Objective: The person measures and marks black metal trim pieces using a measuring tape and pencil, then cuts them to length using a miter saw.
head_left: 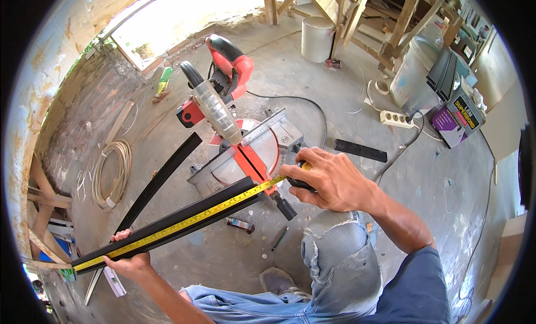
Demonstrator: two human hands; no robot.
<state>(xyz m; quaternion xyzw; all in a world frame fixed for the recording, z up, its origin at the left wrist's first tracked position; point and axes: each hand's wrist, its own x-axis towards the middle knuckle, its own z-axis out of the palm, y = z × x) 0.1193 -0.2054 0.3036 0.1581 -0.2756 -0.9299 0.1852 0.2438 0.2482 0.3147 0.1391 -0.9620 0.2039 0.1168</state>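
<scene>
Long black profile (190,210), slanting up to the right, yellow tape measure (184,221) extended along its length

Grey floor (430,173), bearing saw (218,114). Left of saw: coil (126,162). Right of saw: short black strip (360,150), then, farther off, power strip (396,119). Nearside of saw: pen (280,238). Beyond saw, rightward: bucket (317,40).

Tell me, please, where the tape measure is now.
In the head view, the tape measure runs along the black strip from lower left to its case in the right hand, just right of centre.
</scene>
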